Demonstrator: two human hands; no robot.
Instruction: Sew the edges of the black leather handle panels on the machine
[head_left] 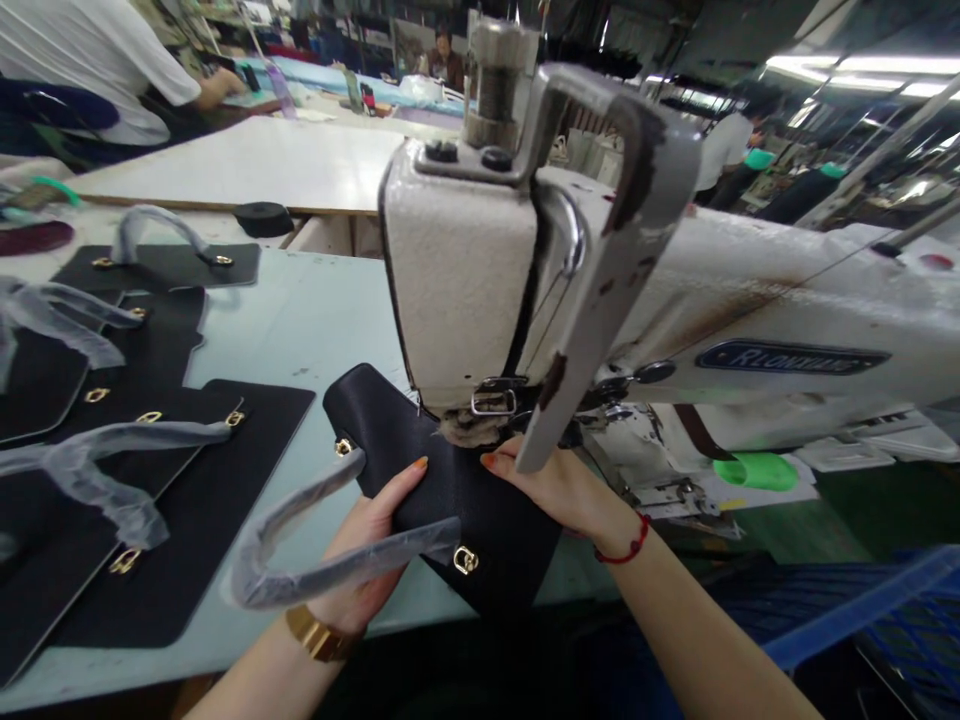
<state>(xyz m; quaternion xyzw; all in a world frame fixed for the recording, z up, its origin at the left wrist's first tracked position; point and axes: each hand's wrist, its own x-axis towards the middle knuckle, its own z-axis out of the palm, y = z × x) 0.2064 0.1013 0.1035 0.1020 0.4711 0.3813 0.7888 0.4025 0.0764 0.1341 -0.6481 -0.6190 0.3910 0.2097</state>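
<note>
A black bag panel (pixel 442 480) lies on the pale green table (pixel 300 330) at about 6 o'clock from the head of the white sewing machine (pixel 525 280), its far edge tucked under the machine's foot. The left hand (pixel 371 545) rests on the panel's near left part, fingers spread flat and not curled around anything, with the plastic-wrapped handle (pixel 322 545) lying across the back of the fingers; a gold bracelet (pixel 319 633) sits on that wrist. The handle is fixed to the panel by two gold rings, one at 10 o'clock from the hand (pixel 343 447) and one at 3 o'clock from it (pixel 465 560). The right hand (pixel 559 490) presses on the panel's right edge just below the needle area, fingers stretched forward and lying flat, partly hidden behind the machine's grey lever (pixel 600 300); a red string (pixel 626 545) circles its wrist. At 9 o'clock from the panel, a stack of similar black panels (pixel 187 500) with wrapped handles covers the left of the table. At 11 o'clock, well apart, a person in a white shirt (pixel 97 60) leans over another table. A blue crate (pixel 862 610) shows at 4 o'clock.
</note>
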